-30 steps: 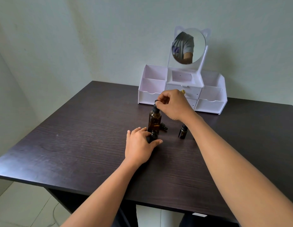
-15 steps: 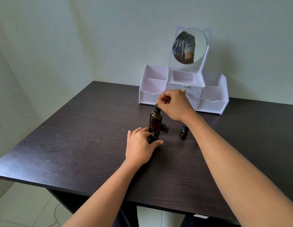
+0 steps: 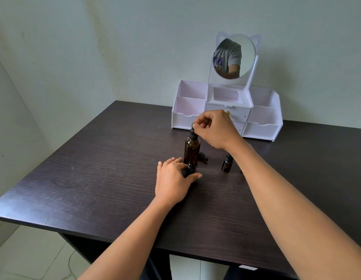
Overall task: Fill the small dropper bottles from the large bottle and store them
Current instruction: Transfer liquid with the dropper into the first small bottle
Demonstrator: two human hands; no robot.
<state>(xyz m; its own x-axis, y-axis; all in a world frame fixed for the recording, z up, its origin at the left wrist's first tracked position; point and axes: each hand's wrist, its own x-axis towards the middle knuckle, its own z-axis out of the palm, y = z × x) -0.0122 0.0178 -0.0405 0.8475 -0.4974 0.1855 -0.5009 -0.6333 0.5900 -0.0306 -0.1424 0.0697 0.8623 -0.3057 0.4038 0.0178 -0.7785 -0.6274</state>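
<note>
A large amber bottle [image 3: 192, 150] stands upright mid-table with a black dropper top [image 3: 193, 134]. My right hand [image 3: 216, 129] pinches the rubber bulb of that dropper from the right. Just in front, a small dark dropper bottle [image 3: 190, 168] stands on the table, and my left hand [image 3: 173, 181] wraps around its base, thumb on the right side. A second small dropper bottle [image 3: 227, 163] stands capped to the right, partly behind my right forearm. A loose black dropper cap [image 3: 203, 156] lies behind the large bottle.
A white organiser [image 3: 185, 120] with open compartments, small drawers and a round cat-ear mirror [image 3: 234, 55] stands at the back of the dark wooden table [image 3: 95, 168]. Walls close in at the left and back. The table's front edge is near me.
Both hands keep their grips. My right hand's fingers have shifted slightly on the dropper bulb; the bottles stay where they were.
</note>
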